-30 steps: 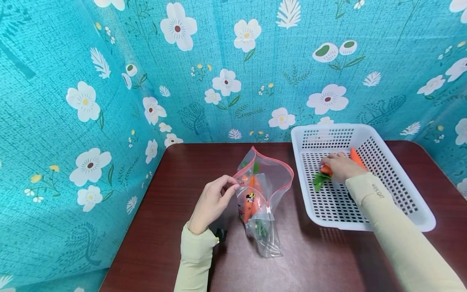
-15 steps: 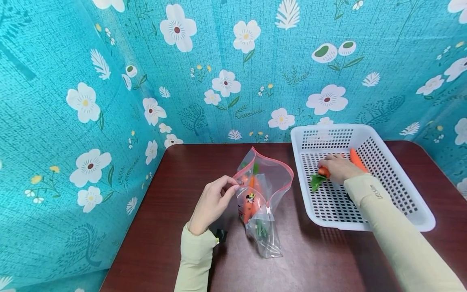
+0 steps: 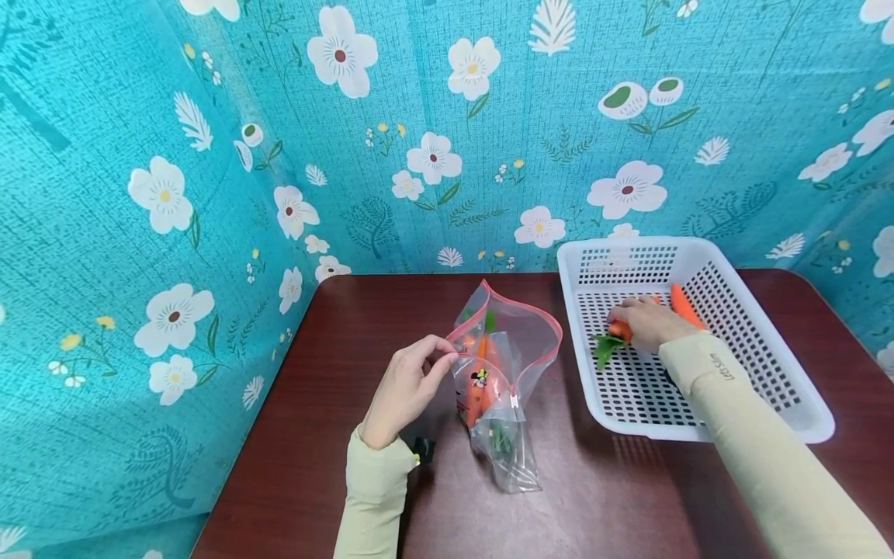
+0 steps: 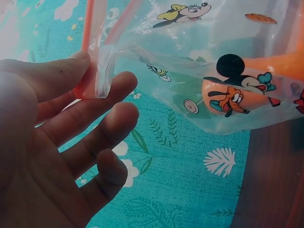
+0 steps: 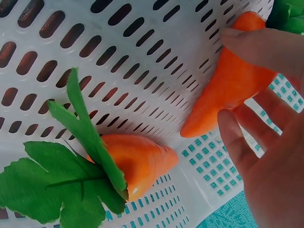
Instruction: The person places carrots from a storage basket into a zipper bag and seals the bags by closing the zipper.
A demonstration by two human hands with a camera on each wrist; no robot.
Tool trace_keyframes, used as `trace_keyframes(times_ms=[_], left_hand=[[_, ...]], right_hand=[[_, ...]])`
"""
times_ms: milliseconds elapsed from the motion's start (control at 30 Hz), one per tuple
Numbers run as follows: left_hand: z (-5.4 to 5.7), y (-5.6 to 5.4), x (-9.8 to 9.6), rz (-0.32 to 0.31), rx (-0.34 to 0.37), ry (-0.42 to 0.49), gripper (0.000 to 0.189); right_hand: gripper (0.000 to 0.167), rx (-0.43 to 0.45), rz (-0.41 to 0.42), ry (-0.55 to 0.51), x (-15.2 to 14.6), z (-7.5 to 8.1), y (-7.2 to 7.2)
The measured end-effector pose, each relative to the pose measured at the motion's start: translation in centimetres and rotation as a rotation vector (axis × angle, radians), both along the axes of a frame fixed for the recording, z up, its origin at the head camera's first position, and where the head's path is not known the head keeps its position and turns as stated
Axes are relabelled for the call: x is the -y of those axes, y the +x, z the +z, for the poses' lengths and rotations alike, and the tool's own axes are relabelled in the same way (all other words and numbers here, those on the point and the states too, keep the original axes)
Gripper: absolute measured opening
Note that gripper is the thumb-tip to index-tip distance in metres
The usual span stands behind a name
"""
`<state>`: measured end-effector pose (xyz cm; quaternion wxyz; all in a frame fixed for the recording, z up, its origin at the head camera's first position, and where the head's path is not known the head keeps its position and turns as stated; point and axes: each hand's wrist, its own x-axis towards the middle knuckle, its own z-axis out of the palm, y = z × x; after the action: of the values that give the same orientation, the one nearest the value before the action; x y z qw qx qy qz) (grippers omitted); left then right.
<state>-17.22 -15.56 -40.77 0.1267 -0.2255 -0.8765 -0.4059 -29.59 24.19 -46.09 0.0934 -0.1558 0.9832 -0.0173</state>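
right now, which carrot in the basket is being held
The left carrot, held in the right grip, its leaves toward the bag; the other carrot, farther right, is untouched.

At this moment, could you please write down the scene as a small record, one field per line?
Left hand: pinches the red edge of the clear bag
Bag: mouth open, cartoon prints on its side
Bag contents: orange carrots with green leaves; exact count unclear
Right hand: grips the held carrot inside the white basket
Other carrot: in the basket, not touched by the hand
Table: dark reddish brown
Backdrop: turquoise cloth with white flowers
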Motion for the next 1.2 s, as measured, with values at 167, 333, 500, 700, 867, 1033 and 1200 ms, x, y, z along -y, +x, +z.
trace_keyframes(times_ms=[167, 333, 500, 700, 867, 1033, 1200], left_hand=[[-0.05, -0.01, -0.01, 0.000, -0.005, -0.003, 0.010], [0.04, -0.02, -0.07, -0.002, -0.011, -0.006, 0.010], [0.18, 0.07, -0.11, 0.002, -0.003, -0.007, 0.010], [0.15, 0.06, -0.09, 0.002, -0.007, -0.010, 0.010], [0.15, 0.03, -0.13, -0.005, -0.010, -0.009, 0.010], [0.20, 0.05, -0.19, -0.011, -0.017, -0.005, 0.010], [0.11, 0.02, -0.22, -0.015, -0.031, -0.002, 0.008]], right_hand=[[0.051, 0.002, 0.017, -0.007, -0.04, -0.02, 0.02], [0.047, -0.007, 0.043, -0.013, -0.06, 0.09, 0.11], [0.046, 0.011, 0.033, -0.028, -0.01, 0.20, 0.22], [0.041, 0.018, 0.009, -0.040, 0.05, 0.26, 0.26], [0.038, 0.006, -0.006, -0.041, -0.02, 0.23, 0.24], [0.040, -0.017, -0.005, -0.029, -0.12, 0.19, 0.06], [0.040, -0.018, -0.001, -0.038, -0.09, 0.44, 0.05]])
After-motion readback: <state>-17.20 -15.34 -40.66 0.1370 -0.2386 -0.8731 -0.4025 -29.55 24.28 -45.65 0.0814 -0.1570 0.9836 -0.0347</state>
